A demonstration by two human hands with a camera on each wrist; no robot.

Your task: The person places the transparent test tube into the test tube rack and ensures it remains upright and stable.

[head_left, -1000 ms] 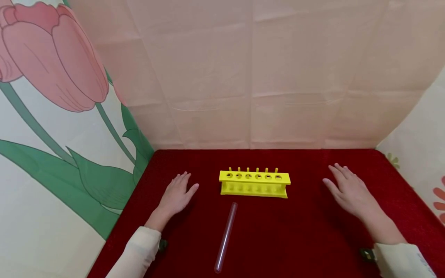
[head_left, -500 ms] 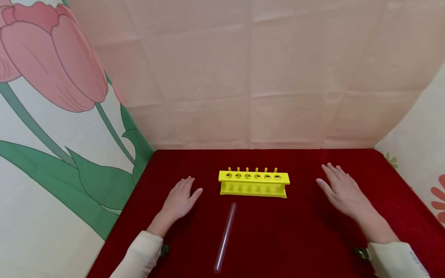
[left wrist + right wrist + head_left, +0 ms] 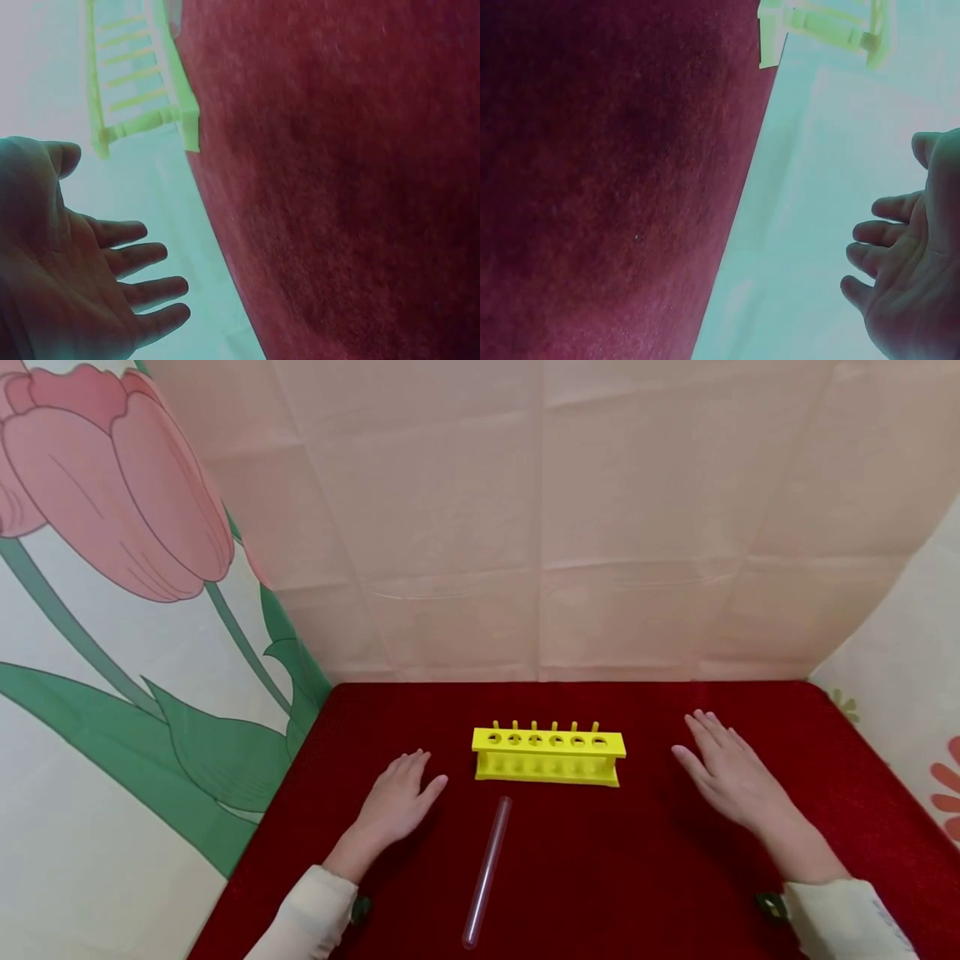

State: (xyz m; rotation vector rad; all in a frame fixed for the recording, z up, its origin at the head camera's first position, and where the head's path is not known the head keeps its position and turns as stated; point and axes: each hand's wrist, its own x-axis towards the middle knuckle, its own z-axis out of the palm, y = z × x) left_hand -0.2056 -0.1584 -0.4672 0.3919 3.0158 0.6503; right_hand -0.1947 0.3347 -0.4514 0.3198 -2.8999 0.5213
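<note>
While both your hands are raised over the dark red, plush-covered table [image 3: 600,868], the yellow plastic test-tube rack [image 3: 549,752] stands upright between them; its upper board carries a row of six round holes, and six short pegs rise behind that board; the clear, tinted test tube [image 3: 487,872] lies on the table on your side of the rack, slanting, with its far end near the rack's front edge and its rounded end towards you and a little to the left.

Your left hand [image 3: 395,799] is to the left of the rack, slightly nearer you and apart from it; its fingers [image 3: 139,257] are extended, loosely spread and free of any grasp, with the thumb pointing towards the rack; your right hand [image 3: 731,772] is to the right of the rack, across a wider gap, its fingers [image 3: 877,232] likewise released and its thumb also towards the rack; a cream sleeve [image 3: 311,906] covers your left forearm, nearer you than the rack.

Beyond the rack hangs a creased, pale pink sheet [image 3: 540,527]; well to the rack's left is a white panel printed with a large pink tulip [image 3: 127,485] and green leaves.
</note>
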